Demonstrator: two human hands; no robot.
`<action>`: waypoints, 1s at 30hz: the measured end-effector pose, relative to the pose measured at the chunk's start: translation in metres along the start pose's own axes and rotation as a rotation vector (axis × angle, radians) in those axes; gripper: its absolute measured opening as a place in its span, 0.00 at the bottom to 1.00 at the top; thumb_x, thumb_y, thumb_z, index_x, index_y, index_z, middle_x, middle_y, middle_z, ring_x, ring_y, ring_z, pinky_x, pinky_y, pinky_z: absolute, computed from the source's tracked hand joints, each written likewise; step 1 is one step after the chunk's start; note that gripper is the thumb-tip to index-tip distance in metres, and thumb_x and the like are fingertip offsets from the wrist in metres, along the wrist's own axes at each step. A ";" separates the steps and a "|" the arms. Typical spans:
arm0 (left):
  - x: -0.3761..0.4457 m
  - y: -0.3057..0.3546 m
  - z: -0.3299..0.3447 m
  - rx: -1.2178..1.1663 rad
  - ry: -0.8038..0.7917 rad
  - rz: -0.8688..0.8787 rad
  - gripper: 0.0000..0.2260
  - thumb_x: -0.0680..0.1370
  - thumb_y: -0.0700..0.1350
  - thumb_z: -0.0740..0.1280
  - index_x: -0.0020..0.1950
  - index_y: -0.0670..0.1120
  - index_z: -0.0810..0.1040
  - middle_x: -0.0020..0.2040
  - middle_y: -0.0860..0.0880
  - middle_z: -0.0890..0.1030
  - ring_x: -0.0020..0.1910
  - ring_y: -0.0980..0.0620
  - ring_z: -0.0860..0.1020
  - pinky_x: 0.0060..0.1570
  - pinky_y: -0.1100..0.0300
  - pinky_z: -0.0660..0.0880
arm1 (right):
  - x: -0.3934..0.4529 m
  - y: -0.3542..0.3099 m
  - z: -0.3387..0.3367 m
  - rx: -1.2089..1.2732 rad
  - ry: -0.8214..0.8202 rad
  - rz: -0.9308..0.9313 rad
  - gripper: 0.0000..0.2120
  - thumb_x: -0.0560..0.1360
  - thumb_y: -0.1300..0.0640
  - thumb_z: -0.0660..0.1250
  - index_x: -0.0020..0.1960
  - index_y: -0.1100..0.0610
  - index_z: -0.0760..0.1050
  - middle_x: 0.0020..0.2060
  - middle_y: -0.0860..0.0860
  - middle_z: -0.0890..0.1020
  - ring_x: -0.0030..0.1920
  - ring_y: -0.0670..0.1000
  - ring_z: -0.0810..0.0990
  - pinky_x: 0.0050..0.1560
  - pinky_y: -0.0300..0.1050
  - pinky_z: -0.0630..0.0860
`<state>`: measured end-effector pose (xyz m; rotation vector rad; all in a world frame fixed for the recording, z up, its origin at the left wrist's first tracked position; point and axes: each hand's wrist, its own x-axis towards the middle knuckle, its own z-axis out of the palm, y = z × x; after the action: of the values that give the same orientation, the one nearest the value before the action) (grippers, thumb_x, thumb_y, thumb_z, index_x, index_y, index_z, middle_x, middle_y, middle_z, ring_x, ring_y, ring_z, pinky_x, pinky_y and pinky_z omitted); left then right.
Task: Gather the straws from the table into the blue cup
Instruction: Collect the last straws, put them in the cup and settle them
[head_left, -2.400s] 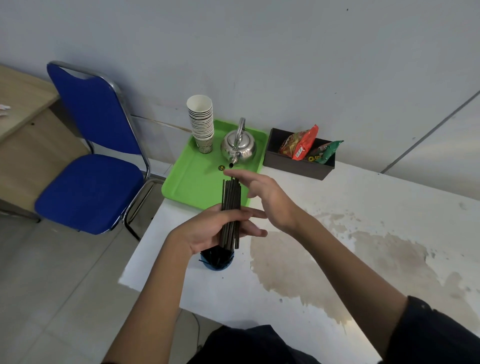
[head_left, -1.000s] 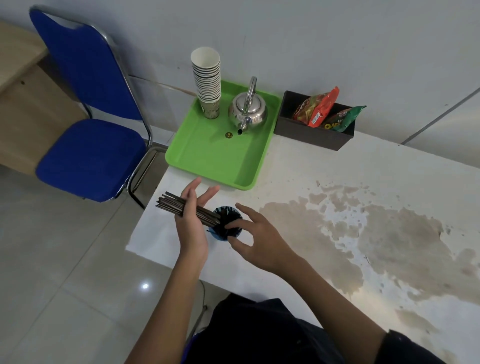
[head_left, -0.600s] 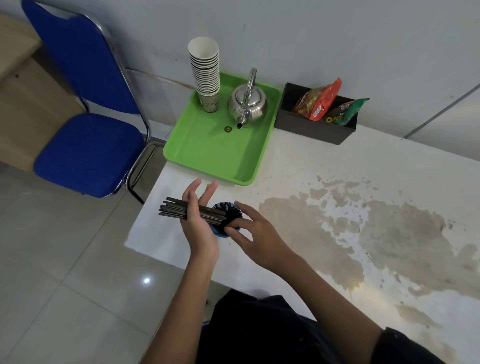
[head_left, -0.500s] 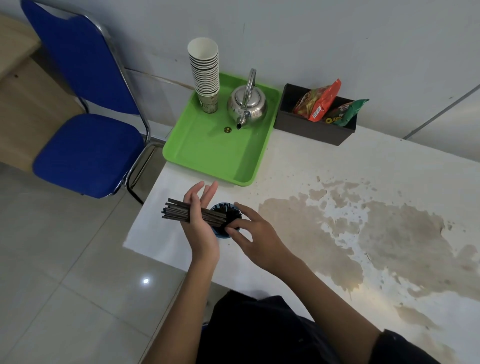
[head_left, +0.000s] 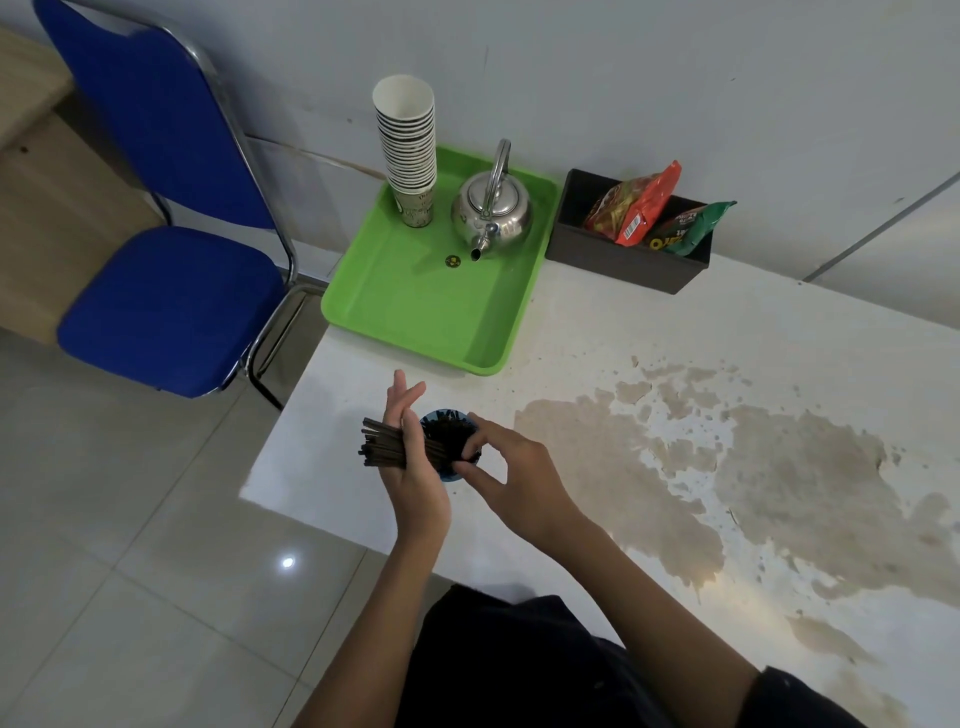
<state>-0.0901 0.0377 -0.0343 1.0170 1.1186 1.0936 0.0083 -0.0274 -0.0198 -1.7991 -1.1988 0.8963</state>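
Observation:
A bundle of dark straws (head_left: 382, 446) lies almost level across my left hand (head_left: 413, 467), their free ends sticking out to the left. Their other ends reach into the blue cup (head_left: 445, 419), which stands near the table's left edge and is mostly hidden by my hands. My left hand's fingers are stretched straight, the thumb side hidden behind the bundle. My right hand (head_left: 506, 475) is at the cup's right side, with thumb and forefinger pinching the straw ends at the rim.
A green tray (head_left: 415, 306) behind the cup carries a stack of paper cups (head_left: 408, 150) and a steel kettle (head_left: 492, 213). A dark box (head_left: 618, 254) with snack packets sits by the wall. A blue chair (head_left: 161, 306) stands left of the stained white table (head_left: 675, 415).
The straw bundle went from upright over the cup to lying level, pointing left. My right hand came down from its top to the cup's rim, and now pinches the straw ends there.

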 end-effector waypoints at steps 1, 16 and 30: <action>0.000 -0.002 -0.001 0.046 -0.011 -0.004 0.15 0.86 0.42 0.54 0.63 0.53 0.77 0.78 0.55 0.65 0.77 0.58 0.63 0.74 0.55 0.61 | 0.000 -0.002 -0.001 0.003 -0.008 0.025 0.07 0.74 0.57 0.71 0.45 0.52 0.72 0.50 0.47 0.83 0.69 0.39 0.69 0.63 0.30 0.67; 0.011 -0.011 -0.017 0.417 -0.295 0.119 0.27 0.82 0.52 0.61 0.80 0.49 0.60 0.77 0.70 0.57 0.77 0.65 0.57 0.74 0.67 0.57 | 0.000 -0.002 -0.002 -0.002 0.016 0.070 0.10 0.75 0.56 0.69 0.49 0.53 0.67 0.63 0.49 0.79 0.65 0.46 0.75 0.56 0.25 0.66; 0.011 -0.013 -0.023 0.378 -0.271 0.039 0.31 0.78 0.58 0.63 0.79 0.58 0.59 0.77 0.54 0.66 0.76 0.56 0.64 0.75 0.46 0.64 | 0.001 -0.003 -0.002 -0.005 -0.012 0.101 0.10 0.76 0.57 0.69 0.50 0.52 0.67 0.63 0.49 0.79 0.64 0.47 0.76 0.56 0.29 0.69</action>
<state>-0.1095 0.0477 -0.0523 1.4417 1.1074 0.7578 0.0093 -0.0266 -0.0159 -1.8748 -1.1267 0.9631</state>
